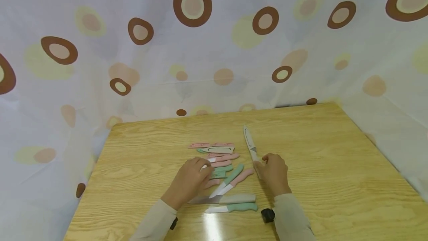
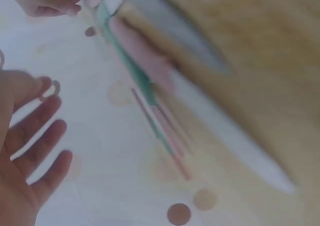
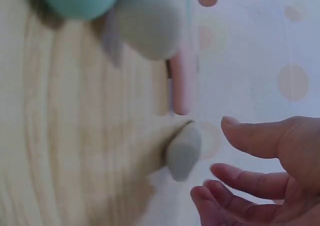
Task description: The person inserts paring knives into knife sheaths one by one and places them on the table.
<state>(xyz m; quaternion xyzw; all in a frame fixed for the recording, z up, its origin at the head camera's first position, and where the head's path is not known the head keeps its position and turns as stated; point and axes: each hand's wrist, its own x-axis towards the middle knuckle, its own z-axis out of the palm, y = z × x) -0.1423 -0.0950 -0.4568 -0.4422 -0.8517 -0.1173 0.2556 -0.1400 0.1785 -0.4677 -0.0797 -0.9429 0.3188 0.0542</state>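
Observation:
My left hand (image 1: 190,179) hovers over the left side of a group of knives, covering some blades; in the left wrist view its fingers are spread and hold nothing. Near my right hand (image 1: 273,172) lies a cream-handled knife in a cream sheath (image 1: 249,138), pointing away from me. The right wrist view shows the thumb and loosely bent fingers apart from that cream handle (image 3: 184,153). Between the hands lie a green-handled knife (image 1: 235,174) and a pink-handled knife (image 1: 244,176), both with white blades. Closer to me are a large cream-handled knife (image 1: 237,198) and another green-handled knife (image 1: 242,206).
Pink sheaths (image 1: 199,145) and a cream sheath (image 1: 221,150) lie at the far end of the group. More pink handles (image 1: 230,157) and a green sheath (image 1: 218,174) lie beside my left hand. A patterned curtain (image 1: 214,47) hangs behind the wooden table (image 1: 334,181).

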